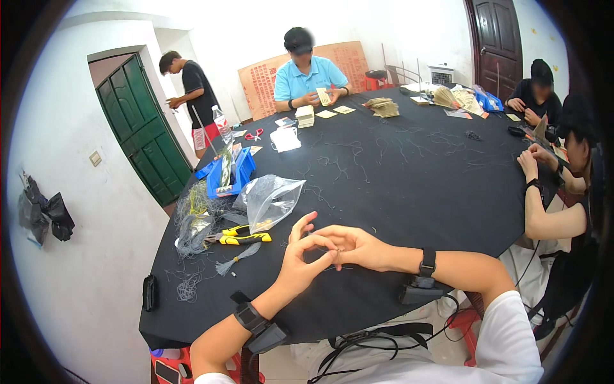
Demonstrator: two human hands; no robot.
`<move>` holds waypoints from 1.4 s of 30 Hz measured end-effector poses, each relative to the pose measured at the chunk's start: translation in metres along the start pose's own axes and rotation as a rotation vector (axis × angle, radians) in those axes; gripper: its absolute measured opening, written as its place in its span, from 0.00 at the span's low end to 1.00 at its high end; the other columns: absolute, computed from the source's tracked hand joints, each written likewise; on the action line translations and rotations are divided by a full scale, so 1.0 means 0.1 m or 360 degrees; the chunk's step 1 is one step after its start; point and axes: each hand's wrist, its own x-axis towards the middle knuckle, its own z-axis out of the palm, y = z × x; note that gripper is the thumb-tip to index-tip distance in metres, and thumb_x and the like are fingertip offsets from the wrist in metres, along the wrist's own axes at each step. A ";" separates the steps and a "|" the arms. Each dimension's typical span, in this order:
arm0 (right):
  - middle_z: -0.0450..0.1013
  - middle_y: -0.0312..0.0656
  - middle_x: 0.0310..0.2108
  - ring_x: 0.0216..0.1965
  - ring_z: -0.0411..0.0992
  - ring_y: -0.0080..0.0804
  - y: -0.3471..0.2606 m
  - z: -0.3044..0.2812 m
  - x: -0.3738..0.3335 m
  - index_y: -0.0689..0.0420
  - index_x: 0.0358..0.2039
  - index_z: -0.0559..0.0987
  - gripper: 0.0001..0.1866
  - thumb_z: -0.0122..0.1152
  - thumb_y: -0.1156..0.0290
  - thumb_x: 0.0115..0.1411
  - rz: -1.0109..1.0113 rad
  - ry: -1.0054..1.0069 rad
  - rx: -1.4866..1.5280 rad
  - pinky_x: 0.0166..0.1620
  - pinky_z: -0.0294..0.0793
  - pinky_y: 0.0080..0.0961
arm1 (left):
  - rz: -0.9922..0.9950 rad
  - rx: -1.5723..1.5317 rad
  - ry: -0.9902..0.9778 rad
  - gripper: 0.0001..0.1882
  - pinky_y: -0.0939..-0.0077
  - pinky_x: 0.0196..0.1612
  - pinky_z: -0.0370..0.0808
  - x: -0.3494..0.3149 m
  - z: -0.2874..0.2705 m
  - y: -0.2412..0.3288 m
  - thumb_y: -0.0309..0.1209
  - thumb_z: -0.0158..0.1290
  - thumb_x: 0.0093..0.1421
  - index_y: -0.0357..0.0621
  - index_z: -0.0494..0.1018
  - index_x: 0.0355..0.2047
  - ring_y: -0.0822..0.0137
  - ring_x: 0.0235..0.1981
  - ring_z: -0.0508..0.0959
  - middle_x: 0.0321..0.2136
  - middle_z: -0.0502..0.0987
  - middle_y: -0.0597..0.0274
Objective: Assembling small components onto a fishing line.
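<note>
Close to the table's front edge, my left hand and my right hand meet over the black cloth. The thumb and forefinger of my left hand curve into a ring, their tips pressed together against the fingertips of my right hand. Something tiny, perhaps with a thin thread, sits between the fingertips; it is too small to name. To the left of my hands are yellow-and-black pliers, a tied bundle of grey strands and a clear plastic bag.
A blue bin stands beside tangled grey line on the left. Red scissors, a bottle and card stacks lie farther off. Loose threads cross the black tablecloth. Several people sit or stand around.
</note>
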 end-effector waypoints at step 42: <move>0.71 0.46 0.44 0.45 0.70 0.29 -0.19 -1.16 -0.07 0.65 0.46 0.70 0.16 0.50 0.74 0.58 -0.0290 0.1055 0.0099 0.45 0.70 0.21 | -0.0363 -0.0394 -0.0324 0.04 0.86 0.38 0.67 -0.02 -0.03 0.05 0.22 0.52 0.55 0.38 0.71 0.33 0.80 0.34 0.71 0.32 0.72 0.68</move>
